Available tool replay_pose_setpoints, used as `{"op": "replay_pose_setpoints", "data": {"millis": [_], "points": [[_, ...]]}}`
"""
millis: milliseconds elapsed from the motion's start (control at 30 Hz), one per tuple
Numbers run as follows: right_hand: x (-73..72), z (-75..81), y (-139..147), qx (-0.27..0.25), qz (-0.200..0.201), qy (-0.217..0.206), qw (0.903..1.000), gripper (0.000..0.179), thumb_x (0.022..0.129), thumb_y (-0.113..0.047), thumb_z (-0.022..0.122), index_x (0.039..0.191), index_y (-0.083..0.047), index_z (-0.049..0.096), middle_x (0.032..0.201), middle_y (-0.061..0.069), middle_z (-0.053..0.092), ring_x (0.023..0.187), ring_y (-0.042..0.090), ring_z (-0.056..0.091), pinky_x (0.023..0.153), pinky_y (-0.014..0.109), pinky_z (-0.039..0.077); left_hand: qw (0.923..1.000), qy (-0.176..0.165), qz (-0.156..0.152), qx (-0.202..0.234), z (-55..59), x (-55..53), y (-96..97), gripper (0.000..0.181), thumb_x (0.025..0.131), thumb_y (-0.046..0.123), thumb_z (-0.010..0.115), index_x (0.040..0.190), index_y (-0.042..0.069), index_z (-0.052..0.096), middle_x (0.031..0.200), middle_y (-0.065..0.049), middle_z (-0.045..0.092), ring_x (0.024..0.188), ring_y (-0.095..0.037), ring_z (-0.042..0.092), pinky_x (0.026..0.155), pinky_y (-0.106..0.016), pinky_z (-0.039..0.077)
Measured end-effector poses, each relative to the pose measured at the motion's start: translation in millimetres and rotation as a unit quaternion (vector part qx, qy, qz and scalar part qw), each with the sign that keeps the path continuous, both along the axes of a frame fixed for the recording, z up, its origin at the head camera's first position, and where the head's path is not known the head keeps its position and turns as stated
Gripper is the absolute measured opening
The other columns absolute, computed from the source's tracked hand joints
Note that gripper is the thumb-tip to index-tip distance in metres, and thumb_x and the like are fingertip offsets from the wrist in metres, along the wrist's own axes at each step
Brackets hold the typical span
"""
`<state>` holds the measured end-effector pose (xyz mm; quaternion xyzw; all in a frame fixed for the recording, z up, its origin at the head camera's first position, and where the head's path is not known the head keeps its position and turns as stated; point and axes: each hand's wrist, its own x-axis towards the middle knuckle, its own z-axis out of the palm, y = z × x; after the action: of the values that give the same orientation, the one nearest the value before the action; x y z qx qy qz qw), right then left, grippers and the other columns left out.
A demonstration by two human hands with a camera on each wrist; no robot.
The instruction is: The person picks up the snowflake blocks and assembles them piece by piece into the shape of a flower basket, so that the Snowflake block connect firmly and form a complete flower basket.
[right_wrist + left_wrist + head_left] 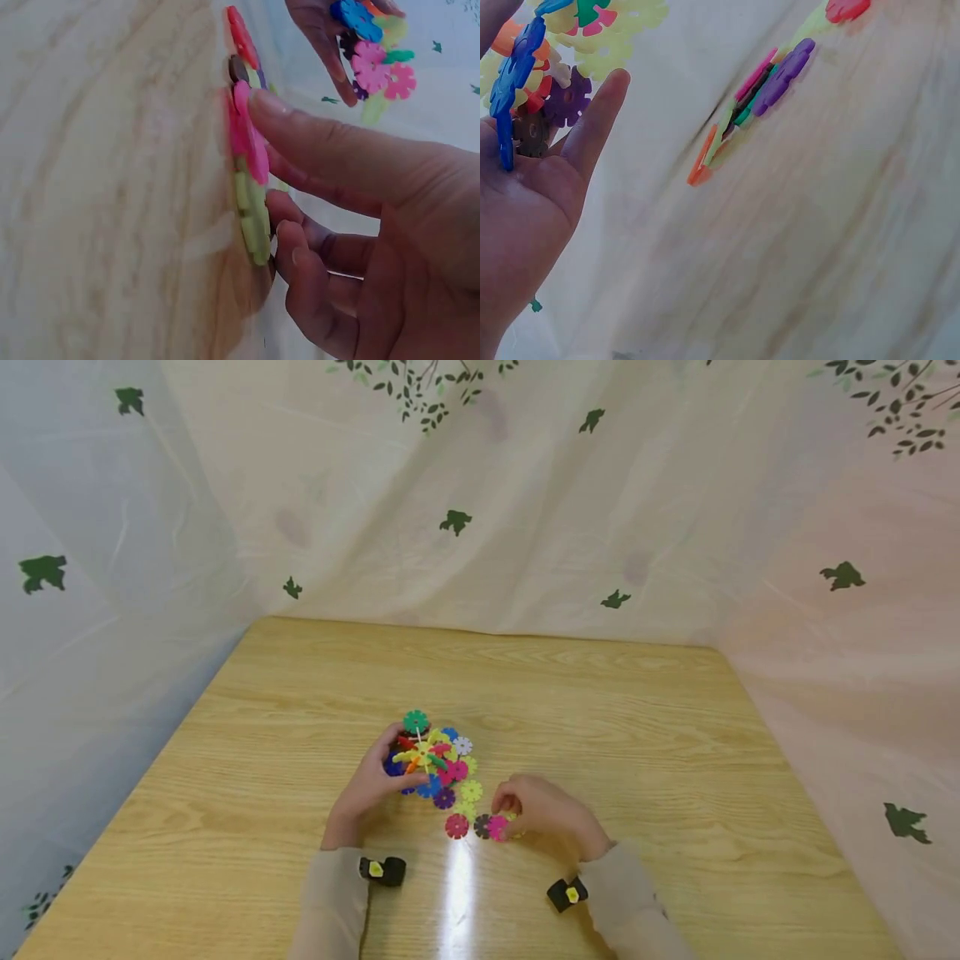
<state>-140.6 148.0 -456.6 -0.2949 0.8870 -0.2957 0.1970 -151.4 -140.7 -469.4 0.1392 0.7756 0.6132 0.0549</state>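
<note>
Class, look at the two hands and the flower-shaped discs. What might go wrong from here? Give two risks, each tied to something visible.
The left hand holds a many-piece cluster that appears raised off the table; if the grip slips, it might drop and pieces could come loose.

The right hand pinches a pink disc right beside a dark disc, so lifting it might drag its neighbour along.

Left grip (pixel 373 783) cupped, right grip (pixel 546 808) pinched
</note>
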Motion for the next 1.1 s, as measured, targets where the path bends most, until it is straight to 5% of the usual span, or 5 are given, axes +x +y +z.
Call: {"op": "replay_pose_setpoints", "data": {"millis": [167,333,467,633,1100], "points": [[6.6,3.0,-7,0.041,-0.008,0.035,0.9985,0.012,0.081,-0.019,0.078,0.080,-0.017,0.067,0.080,-0.006,0.055,0.072,0.007,0.046,0.063,0.019,0.042,0.9996,-0.015,-0.020,0.016,-0.3,0.6,4.9,0.079,0.080,0.016,0.079,0.146,0.012,0.036,0.140,-0.020,0.047,0.125,-0.037,0.048,0.110,-0.050,0.038],[-1.2,11.3,-9,-0.041,-0.115,0.026,0.9922,0.007,0.093,-0.014,0.063,0.093,-0.012,0.070,0.086,-0.001,0.065,0.078,0.012,0.057,0.066,0.022,0.052,0.9986,-0.023,-0.045,0.013,0.7,2.6,14.3,0.083,0.079,0.021,0.080,0.147,0.013,0.034,0.140,-0.020,0.046,0.126,-0.037,0.048,0.109,-0.052,0.041],[-7.2,21.5,-15,-0.191,-0.233,-0.002,0.9536,0.019,0.096,-0.011,0.059,0.112,-0.005,0.067,0.092,0.010,0.067,0.085,0.028,0.064,0.063,0.032,0.061,0.9973,-0.018,-0.071,0.000,2.2,4.7,23.6,0.082,0.080,0.025,0.081,0.146,0.012,0.034,0.136,-0.019,0.049,0.122,-0.035,0.051,0.106,-0.051,0.045],[-6.7,33.7,-27,-0.288,-0.314,0.006,0.9049,0.022,0.093,-0.009,0.064,0.114,-0.004,0.067,0.092,0.016,0.068,0.079,0.022,0.066,0.060,0.034,0.061,0.9957,-0.017,-0.090,-0.008,4.4,6.9,33.1,0.085,0.079,0.028,0.081,0.147,0.011,0.033,0.137,-0.019,0.049,0.121,-0.033,0.053,0.104,-0.044,0.045],[-4.4,35.1,-32,-0.258,-0.245,0.040,0.9337,0.021,0.093,-0.012,0.063,0.109,-0.003,0.073,0.097,0.016,0.073,0.075,0.024,0.070,0.055,0.028,0.060,0.9950,-0.014,-0.099,-0.004,0.9,6.8,39.2,0.083,0.078,0.023,0.082,0.146,0.006,0.037,0.142,-0.019,0.047,0.122,-0.032,0.052,0.104,-0.040,0.045]]}}
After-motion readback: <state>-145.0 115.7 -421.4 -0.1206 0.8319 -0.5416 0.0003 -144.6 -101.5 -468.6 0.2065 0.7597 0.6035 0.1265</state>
